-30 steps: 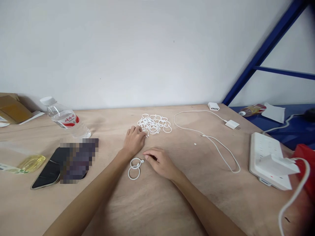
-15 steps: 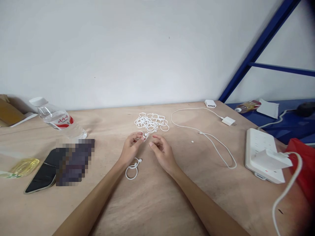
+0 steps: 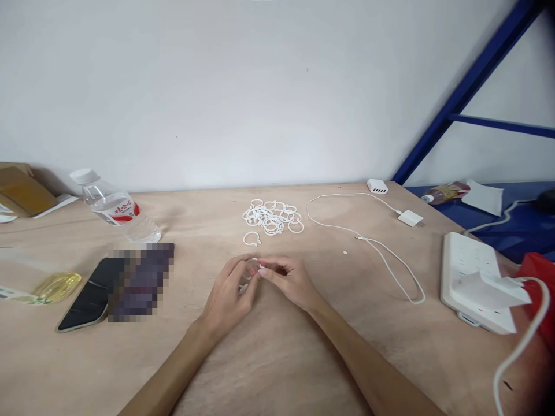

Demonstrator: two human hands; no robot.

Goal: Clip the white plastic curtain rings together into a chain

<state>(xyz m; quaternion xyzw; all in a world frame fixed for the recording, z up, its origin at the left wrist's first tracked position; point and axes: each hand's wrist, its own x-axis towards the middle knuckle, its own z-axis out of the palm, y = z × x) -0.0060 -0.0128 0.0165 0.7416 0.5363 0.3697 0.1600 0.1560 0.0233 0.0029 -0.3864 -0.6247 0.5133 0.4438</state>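
Note:
My left hand [image 3: 232,292] and my right hand [image 3: 288,280] meet low over the table, closed with fingertips together. Between them they pinch a thin white plastic ring [image 3: 253,260], its upper curve showing and the rest covered by fingers. Another bit of white [image 3: 243,287] shows beneath my left fingers, too hidden to make out. Just beyond the hands lies a single white ring [image 3: 251,238] with a small knobbed gap. Farther back is a loose pile of similar rings [image 3: 273,216].
On the left are a water bottle [image 3: 124,211], a phone [image 3: 89,294], a blurred-out item [image 3: 143,283] and a yellow coil [image 3: 56,287]. To the right lie a white cable [image 3: 381,254] with its charger [image 3: 410,217], a small white hub [image 3: 377,186] and a power strip [image 3: 470,254].
My hands have come together and nearer to me, now both on a ring. A single ring lies in front of the pile. The rings by my left wrist no longer show there. The view shifted slightly left.

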